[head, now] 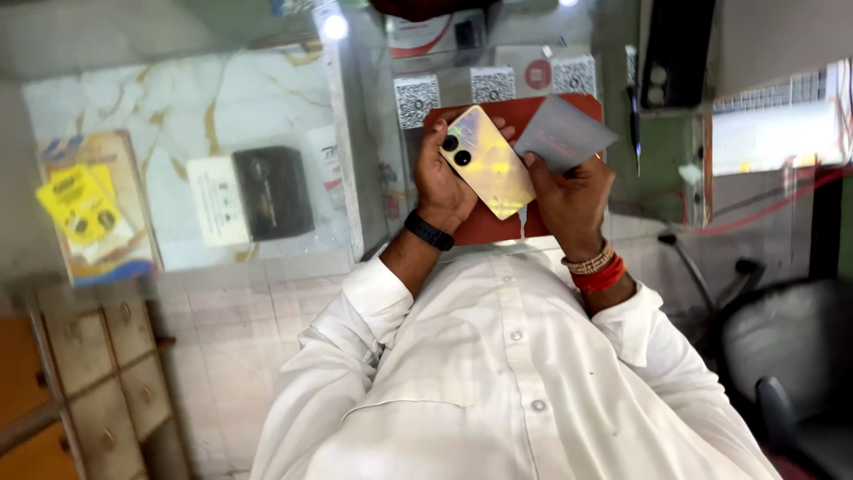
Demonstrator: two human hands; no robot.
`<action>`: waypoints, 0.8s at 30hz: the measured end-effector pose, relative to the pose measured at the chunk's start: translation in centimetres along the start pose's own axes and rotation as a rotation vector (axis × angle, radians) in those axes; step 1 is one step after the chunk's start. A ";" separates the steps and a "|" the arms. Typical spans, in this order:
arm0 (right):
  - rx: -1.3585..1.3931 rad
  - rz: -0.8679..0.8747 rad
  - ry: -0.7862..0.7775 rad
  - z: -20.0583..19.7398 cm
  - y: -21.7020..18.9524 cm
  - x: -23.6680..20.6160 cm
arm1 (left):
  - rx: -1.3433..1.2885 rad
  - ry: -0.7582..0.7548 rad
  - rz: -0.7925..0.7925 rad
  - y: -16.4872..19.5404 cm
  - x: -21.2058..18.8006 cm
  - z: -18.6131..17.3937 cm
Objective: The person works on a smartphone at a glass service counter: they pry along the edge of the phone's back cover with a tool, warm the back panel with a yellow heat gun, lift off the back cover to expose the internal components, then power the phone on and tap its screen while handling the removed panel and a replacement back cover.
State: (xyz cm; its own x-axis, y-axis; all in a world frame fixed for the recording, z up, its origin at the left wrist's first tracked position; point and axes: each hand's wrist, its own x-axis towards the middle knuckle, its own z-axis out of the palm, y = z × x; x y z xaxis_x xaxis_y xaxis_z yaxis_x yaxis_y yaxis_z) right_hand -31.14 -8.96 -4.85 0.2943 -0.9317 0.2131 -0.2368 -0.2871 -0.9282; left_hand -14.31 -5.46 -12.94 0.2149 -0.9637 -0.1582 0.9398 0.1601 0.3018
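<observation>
My left hand [440,185], with a black band on its wrist, holds a gold, shiny phone [489,164] back side up, its two round lenses near my fingers. My right hand [569,203], with red threads and a beaded band at the wrist, touches the phone's right edge and pinches a thin grey sheet [565,133] just above it. Both hands hover over a red-brown mat [542,108] on a glass counter. My white shirt fills the lower part of the view.
Under the glass at left lie a black box [272,192], a white box [216,201] and yellow leaflets [84,210]. Square code placards [491,84] stand behind the mat. Wooden drawers [98,356] are at lower left, a dark chair [791,356] at lower right.
</observation>
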 end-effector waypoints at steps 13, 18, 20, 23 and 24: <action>-0.134 -0.095 0.102 0.5 -1.0 -0.7 | 0.023 -0.025 -0.025 0.2 0.0 0.4; -0.198 -0.025 0.102 0.6 -0.8 -0.3 | 0.069 0.040 -0.020 -0.1 -0.1 0.8; -0.166 -0.014 0.096 0.6 -0.9 -0.2 | 0.070 0.029 -0.004 -0.1 -0.1 0.9; -0.157 -0.096 0.057 0.3 -1.1 -0.2 | 0.048 0.032 0.003 -0.2 -0.1 0.8; -0.159 -0.142 0.040 0.3 -1.2 -0.2 | 0.038 0.033 0.003 -0.2 -0.1 0.8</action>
State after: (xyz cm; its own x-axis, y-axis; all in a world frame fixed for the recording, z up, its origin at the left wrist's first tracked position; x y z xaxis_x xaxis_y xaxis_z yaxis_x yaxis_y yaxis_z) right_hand -30.64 -8.35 -3.89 0.2985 -0.8868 0.3529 -0.3402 -0.4443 -0.8288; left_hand -14.74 -5.61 -12.27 0.2267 -0.9556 -0.1884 0.9287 0.1538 0.3375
